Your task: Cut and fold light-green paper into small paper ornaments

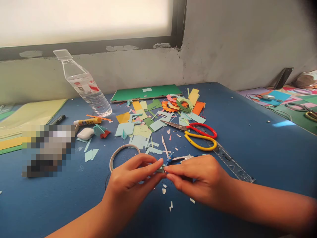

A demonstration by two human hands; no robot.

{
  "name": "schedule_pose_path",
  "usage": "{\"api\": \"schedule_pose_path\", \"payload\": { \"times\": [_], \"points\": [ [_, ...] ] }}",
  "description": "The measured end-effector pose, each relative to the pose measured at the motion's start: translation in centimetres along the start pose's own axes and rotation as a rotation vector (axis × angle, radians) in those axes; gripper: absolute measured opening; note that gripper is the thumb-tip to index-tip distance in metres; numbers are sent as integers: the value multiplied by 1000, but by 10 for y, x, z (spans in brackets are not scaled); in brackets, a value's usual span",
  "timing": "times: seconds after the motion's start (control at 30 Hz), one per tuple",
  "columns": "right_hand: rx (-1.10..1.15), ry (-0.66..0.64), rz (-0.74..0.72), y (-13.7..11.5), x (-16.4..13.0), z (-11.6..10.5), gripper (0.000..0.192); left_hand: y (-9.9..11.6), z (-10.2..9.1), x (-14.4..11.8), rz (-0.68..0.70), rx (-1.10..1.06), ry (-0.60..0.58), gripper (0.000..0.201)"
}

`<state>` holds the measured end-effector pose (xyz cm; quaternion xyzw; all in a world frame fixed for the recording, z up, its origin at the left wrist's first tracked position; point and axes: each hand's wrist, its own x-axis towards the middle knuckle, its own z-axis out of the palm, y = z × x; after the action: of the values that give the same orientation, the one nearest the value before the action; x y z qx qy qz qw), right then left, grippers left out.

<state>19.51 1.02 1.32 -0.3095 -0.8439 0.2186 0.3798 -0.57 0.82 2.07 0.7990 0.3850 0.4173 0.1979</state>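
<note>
Between my two hands is a small folded piece of pale green paper (pixel 160 169), mostly hidden by my fingers. My left hand (pixel 135 175) pinches it from the left, fingertips and thumb pressed together. From the right, the thumb and forefinger of my right hand (pixel 198 175) close on its other edge. Just beyond my fingers lies a drawing compass (pixel 170 158) with a blue joint and its legs spread. A roll of tape (pixel 112 157) rests flat behind my left hand. Scissors (pixel 200 135) with one red and one yellow handle lie partly over a clear ruler (pixel 231 162).
Paper scraps (pixel 141 140) in pale green, yellow and orange cover the table's middle. Paper rosettes (pixel 173 104) lie by a green board (pixel 146 92). To the left are a water bottle (pixel 86 89), a glue stick (pixel 89 121), a white earphone case (pixel 85 133) and a blurred-out object (pixel 52 145).
</note>
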Motion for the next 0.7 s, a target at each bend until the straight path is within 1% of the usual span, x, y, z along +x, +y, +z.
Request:
{"api": "schedule_pose_path", "payload": {
  "times": [0.17,0.33,0.43,0.6,0.7],
  "points": [
    [-54,-47,12,-3,-1,0,22,-3,0,-1,41,89,-2,31],
    [-74,-53,45,-5,-2,0,23,-2,-1,-4,92,156,2,32],
    [-34,-67,118,-5,-3,0,25,-3,-2,-7,115,209,-9,30],
    [115,-117,273,-5,-1,-2,41,-8,-4,-7,230,297,25,22],
    [172,-162,340,-7,-1,-3,47,-8,-6,-3,235,318,33,21]
  ]
}}
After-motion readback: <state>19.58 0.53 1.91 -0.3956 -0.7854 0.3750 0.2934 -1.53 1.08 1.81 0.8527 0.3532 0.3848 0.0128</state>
